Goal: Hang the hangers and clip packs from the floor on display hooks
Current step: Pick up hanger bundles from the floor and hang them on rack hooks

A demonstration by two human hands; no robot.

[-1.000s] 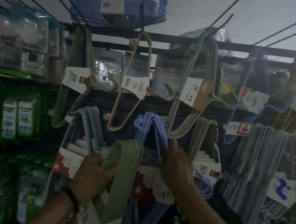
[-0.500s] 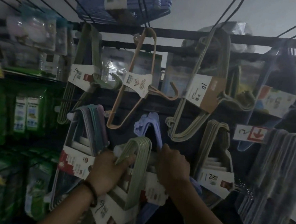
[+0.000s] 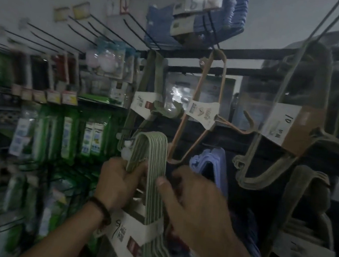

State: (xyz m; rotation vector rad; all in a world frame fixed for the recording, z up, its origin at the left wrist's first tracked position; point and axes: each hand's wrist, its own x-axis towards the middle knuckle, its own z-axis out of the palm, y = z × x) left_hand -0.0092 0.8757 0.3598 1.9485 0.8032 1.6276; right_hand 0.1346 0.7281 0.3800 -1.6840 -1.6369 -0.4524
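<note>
A pack of pale green hangers (image 3: 151, 160) with a white paper band is held up in front of the display wall. My left hand (image 3: 118, 183) grips the pack's left side just below its curved top. My right hand (image 3: 195, 202) is on the pack's right side, thumb against the green hangers and fingers curled behind them. The top of the pack is level with a black hook (image 3: 129, 130) that juts out just to its left. A purple hanger pack (image 3: 211, 163) hangs just right of my hands.
Other hanger packs hang above: olive (image 3: 147, 94), orange (image 3: 202, 111) and grey-green (image 3: 283, 127). Bare black hooks (image 3: 73, 32) stick out at upper left. Green packets (image 3: 68, 135) fill the left shelves. A blue pack (image 3: 213, 20) sits up high.
The view has swung left and moved closer. The green pack has risen and shifted left, away from the purple pack. My right hand has come off the purple pack and onto the green one.
</note>
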